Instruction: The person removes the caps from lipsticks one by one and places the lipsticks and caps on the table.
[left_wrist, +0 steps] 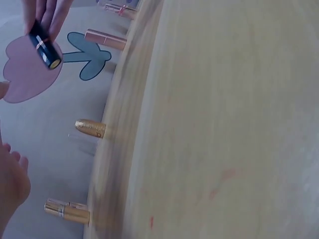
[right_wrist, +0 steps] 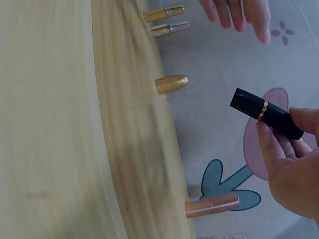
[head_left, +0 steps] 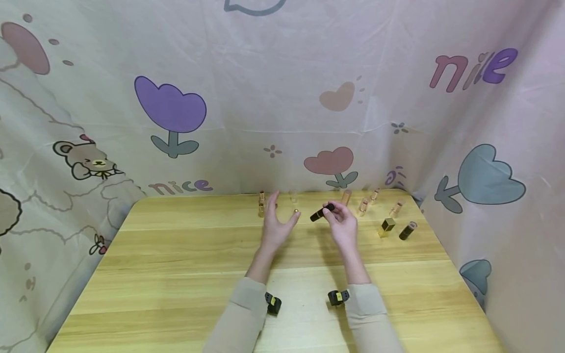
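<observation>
A black lipstick tube (head_left: 316, 215) with a thin gold band is pinched between the thumb and fingers of my right hand (head_left: 346, 229), tilted and held above the table. In the right wrist view the black lipstick tube (right_wrist: 246, 103) appears whole, its band near the middle. My left hand (head_left: 276, 231) is raised to the left, thumb and fingers spread wide apart with nothing between them. Nearest to its thumb in the head view is a gold, bullet-shaped lipstick tube (right_wrist: 171, 83), which stands upright.
Two slim gold tubes (head_left: 261, 210) stand left of my left hand. A rose-gold tube (head_left: 346, 197) is behind my right hand. To the right are several clear-and-pink tubes (head_left: 363, 207), a square black-and-gold tube (head_left: 388, 224) and a dark round tube (head_left: 408, 230). A printed curtain (head_left: 265, 98) borders the table (head_left: 185, 274).
</observation>
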### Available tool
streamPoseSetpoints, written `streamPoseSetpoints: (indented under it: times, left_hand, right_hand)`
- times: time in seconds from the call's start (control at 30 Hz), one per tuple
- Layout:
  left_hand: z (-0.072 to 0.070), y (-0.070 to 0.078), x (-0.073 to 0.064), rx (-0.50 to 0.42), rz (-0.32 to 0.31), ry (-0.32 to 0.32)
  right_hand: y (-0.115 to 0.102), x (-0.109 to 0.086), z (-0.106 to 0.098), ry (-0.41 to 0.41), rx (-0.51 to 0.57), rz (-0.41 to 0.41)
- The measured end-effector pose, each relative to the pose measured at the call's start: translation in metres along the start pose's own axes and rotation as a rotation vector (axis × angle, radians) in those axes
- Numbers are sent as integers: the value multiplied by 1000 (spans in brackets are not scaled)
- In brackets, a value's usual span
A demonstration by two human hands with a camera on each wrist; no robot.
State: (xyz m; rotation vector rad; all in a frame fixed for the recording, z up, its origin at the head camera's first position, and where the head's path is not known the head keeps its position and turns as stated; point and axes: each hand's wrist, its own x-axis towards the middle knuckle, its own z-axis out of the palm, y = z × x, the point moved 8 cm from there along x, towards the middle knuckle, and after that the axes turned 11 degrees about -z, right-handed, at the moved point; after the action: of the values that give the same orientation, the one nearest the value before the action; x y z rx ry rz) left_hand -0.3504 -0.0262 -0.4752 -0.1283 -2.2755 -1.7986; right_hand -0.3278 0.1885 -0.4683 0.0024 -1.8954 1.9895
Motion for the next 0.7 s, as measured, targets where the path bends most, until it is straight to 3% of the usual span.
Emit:
streamPoseSetpoints:
  times: [0.27, 0.47, 0.7]
  left_hand:
    - [18, 12, -4, -48, 154, -123]
    - [25, 15, -9, -65, 165, -197]
    - [27, 17, -12, -15, 172, -213]
  right_hand:
    - [1, -4, 13, -7, 48, -19]
    - [0, -7, 22, -13, 62, -22]
    - [1, -10, 28, -15, 73, -12]
